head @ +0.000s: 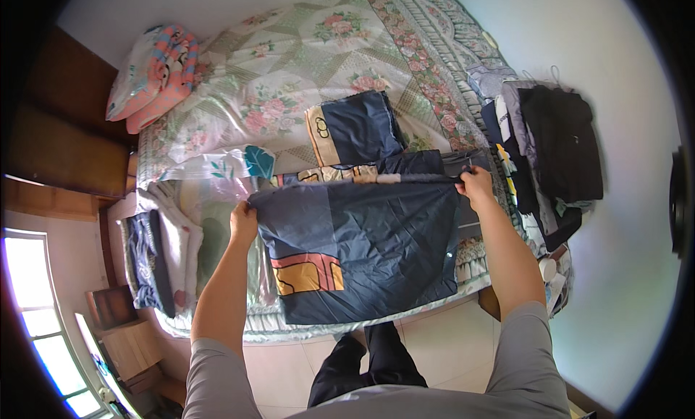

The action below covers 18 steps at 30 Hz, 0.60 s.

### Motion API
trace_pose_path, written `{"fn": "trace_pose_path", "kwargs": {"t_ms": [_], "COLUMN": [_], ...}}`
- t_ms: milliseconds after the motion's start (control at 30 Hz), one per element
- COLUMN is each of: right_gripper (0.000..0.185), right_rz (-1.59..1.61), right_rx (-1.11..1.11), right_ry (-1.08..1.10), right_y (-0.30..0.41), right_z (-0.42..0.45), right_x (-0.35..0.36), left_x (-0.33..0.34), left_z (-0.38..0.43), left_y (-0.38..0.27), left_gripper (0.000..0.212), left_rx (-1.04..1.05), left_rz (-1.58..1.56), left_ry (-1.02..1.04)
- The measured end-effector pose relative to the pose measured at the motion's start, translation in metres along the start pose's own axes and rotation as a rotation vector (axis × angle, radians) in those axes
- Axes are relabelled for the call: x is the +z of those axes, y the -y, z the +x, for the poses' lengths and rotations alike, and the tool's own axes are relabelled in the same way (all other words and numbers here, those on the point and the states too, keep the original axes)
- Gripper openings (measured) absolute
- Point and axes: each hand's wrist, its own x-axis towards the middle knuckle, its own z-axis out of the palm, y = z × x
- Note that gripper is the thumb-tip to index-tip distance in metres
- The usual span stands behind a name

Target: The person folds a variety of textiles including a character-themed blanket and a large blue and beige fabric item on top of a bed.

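A dark navy printed cloth (391, 234) hangs stretched between my two hands over the near edge of the bed. My left hand (244, 222) grips its upper left corner, and my right hand (475, 187) pinches the upper right corner. An orange and red patch shows at the cloth's lower left. Just beyond it, partly covered, lies more navy and cream printed fabric (412, 163). Farther back on the floral bedspread (277, 88) rests a folded navy cloth (358, 128) with a cream printed band.
Stacked dark garments (562, 142) lie along the bed's right side by the wall. A clear plastic bag (222, 175) and folded textiles (174, 240) are at the left. A pink patterned bedding bundle (163, 77) sits at the far left corner. Tiled floor (445, 346) shows below.
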Motion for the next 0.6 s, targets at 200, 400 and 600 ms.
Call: {"fn": "trace_pose_path", "kwargs": {"t_ms": [200, 400, 600], "right_gripper": [0.041, 0.08, 0.078], "right_rz": [-0.157, -1.129, -1.449], "right_rx": [-0.267, -0.788, -0.499], "right_ry": [0.016, 0.239, 0.466], "right_y": [-0.042, -0.03, -0.016], "right_z": [0.067, 0.074, 0.104], "right_x": [0.057, 0.085, 0.13], "left_x": [0.089, 0.114, 0.113], "left_z": [0.039, 0.057, 0.07], "left_y": [0.033, 0.064, 0.066], "left_gripper": [0.045, 0.058, 0.047], "left_rx": [-0.251, -0.444, -0.552], "left_rz": [-0.435, -0.353, -0.582], "left_ry": [-0.143, 0.167, 0.315]}}
